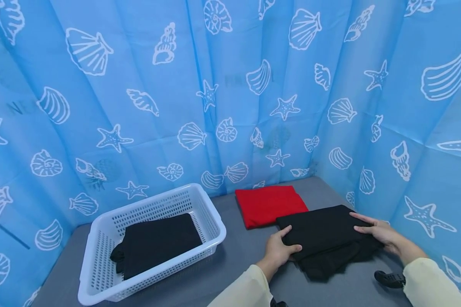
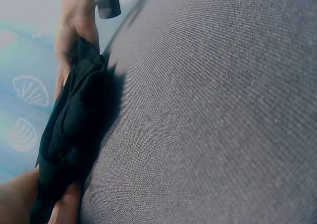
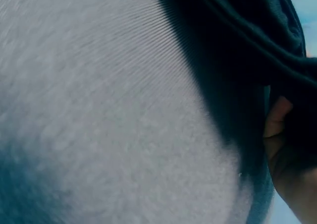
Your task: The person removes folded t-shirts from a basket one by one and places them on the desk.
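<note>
A folded black garment (image 1: 320, 230) is held at its two ends, with loose folds of cloth hanging below its near edge. At its left end, my left hand (image 1: 276, 251) grips the edge, thumb on top; in the left wrist view the black cloth (image 2: 74, 120) passes between the thumb and fingers. My right hand (image 1: 386, 234) holds the right end, the thumb lying over the cloth. Part of that hand (image 3: 282, 144) shows beneath the dark fabric in the right wrist view. Just behind the black garment lies a folded red garment (image 1: 270, 204), its near right corner overlapped.
A white plastic basket (image 1: 211, 213) stands on the left of the grey cloth surface (image 1: 238, 256), with folded black clothing (image 1: 159, 243) inside. Blue curtains (image 1: 230, 106) with white shell prints enclose the back and right side.
</note>
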Demonstrator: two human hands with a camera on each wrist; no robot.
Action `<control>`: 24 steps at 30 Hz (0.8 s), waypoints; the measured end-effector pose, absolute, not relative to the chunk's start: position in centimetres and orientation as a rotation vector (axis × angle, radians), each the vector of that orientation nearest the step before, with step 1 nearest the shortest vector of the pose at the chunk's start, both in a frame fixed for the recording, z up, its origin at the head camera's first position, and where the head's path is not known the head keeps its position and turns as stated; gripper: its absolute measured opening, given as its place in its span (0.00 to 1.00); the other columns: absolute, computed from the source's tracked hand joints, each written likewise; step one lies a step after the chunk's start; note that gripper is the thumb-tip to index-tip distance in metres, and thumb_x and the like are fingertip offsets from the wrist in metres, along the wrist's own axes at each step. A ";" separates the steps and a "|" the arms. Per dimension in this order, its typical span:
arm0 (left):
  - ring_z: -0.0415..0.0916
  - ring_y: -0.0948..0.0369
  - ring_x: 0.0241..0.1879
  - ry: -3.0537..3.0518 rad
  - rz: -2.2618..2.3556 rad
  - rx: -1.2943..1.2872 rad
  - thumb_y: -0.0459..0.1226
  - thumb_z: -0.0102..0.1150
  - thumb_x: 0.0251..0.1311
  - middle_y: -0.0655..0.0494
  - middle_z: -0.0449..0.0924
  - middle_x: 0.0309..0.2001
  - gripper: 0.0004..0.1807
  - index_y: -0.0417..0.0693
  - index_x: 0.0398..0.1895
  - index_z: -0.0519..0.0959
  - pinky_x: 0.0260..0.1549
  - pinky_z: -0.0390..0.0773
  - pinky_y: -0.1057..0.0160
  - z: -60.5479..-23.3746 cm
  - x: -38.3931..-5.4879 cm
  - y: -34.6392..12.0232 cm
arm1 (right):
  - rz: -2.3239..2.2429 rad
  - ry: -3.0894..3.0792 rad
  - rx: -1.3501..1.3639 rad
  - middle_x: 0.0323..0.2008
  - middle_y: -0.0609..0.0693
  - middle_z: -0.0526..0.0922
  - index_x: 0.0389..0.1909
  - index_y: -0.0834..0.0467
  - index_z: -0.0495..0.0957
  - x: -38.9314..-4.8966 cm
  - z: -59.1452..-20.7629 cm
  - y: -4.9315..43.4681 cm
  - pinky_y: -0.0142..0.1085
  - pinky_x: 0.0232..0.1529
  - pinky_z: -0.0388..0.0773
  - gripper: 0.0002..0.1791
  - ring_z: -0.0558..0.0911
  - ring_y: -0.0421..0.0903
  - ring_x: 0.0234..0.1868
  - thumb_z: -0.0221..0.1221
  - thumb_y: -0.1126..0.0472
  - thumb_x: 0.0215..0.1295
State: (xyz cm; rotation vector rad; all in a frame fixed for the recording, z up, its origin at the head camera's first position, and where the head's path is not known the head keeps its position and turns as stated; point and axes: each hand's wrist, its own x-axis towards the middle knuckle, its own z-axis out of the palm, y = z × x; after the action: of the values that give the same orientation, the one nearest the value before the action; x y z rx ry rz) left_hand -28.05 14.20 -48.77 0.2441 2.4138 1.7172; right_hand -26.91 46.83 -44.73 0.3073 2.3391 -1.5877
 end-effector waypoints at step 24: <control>0.85 0.59 0.28 2.093 1.972 0.249 0.27 0.63 0.58 0.51 0.79 0.50 0.20 0.45 0.55 0.78 0.19 0.83 0.60 -48.1 -27.3 10.0 | -1.175 2.954 0.299 0.65 0.79 0.59 0.68 0.74 0.60 -26.7 -41.7 43.2 0.66 0.58 0.65 0.37 0.60 0.77 0.63 0.51 0.46 0.74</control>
State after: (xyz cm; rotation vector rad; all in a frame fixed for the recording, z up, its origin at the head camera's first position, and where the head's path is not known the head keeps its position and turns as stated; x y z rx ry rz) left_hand -27.25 10.03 -48.07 0.2486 2.0926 1.9719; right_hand -26.72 43.21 -41.67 0.2987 2.9537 -1.1755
